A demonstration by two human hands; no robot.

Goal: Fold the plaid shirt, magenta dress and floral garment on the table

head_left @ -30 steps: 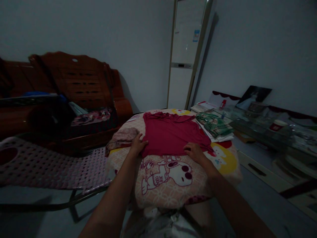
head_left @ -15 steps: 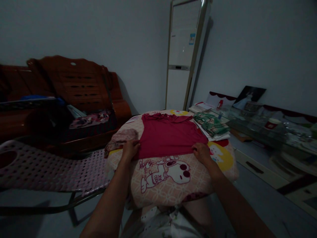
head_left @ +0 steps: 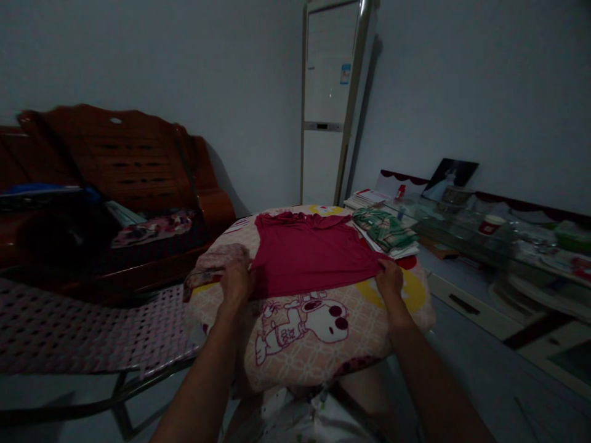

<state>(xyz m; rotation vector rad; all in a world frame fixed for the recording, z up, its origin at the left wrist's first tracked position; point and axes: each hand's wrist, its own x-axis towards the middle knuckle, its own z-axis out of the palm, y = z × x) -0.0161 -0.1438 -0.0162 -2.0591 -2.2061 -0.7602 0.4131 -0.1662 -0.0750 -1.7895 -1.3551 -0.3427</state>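
Note:
A dark pink shirt (head_left: 309, 255) lies spread on a table covered with a patterned cloth (head_left: 318, 357), its collar at the far side. My left hand (head_left: 237, 283) is closed at the shirt's near left corner, beside a crumpled pale pink cloth (head_left: 221, 257). At the near right corner, my right hand (head_left: 390, 278) pinches the shirt's edge between thumb and fingers. The near hem runs between both hands, just above a cartoon dog print on the tablecloth.
A folded green plaid garment (head_left: 385, 229) sits on a white stack at the table's right. Farther right stands a glass-topped cabinet (head_left: 462, 234) with a paper cup (head_left: 490, 224). A woven chair (head_left: 92, 332) and a wooden sofa (head_left: 129, 166) are on the left.
My right hand has moved outward to the right and drawn the shirt's near right corner with it. My left hand stays at the left corner. The view has turned slightly right.

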